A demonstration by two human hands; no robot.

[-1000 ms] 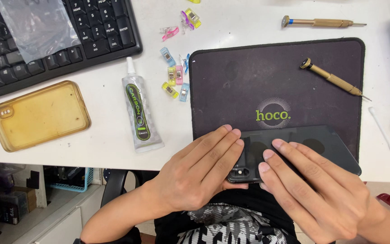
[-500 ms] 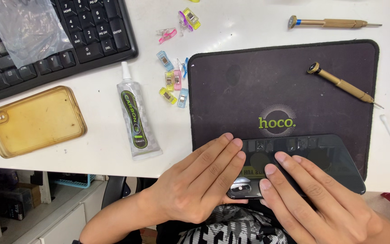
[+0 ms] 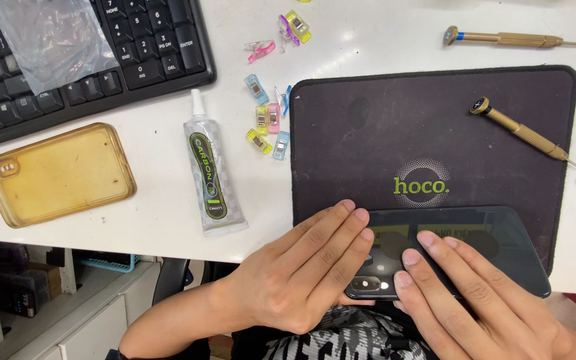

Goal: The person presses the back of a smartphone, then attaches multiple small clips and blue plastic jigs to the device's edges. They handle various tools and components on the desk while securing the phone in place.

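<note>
A dark smartphone (image 3: 501, 247) lies back-up at the near edge of a black work mat (image 3: 435, 127), its camera end toward the left. My left hand (image 3: 301, 273) lies flat on the phone's left end, fingers together and stretched out. My right hand (image 3: 481, 300) rests flat over the phone's middle and lower edge, fingers extended. Both hands press on the phone from above; part of its back is hidden under them.
A glue tube (image 3: 211, 173), a yellowed clear phone case (image 3: 58, 173) and several coloured clips (image 3: 268, 120) lie left of the mat. A black keyboard (image 3: 88, 60) with a plastic bag (image 3: 51, 37) on it sits at the far left. Two brass screwdrivers (image 3: 525, 130) (image 3: 508, 40) lie at the right.
The view has shifted slightly, so everything sits a little further right and lower in frame. Both hands stay flat on the phone in nearly the same pose.
</note>
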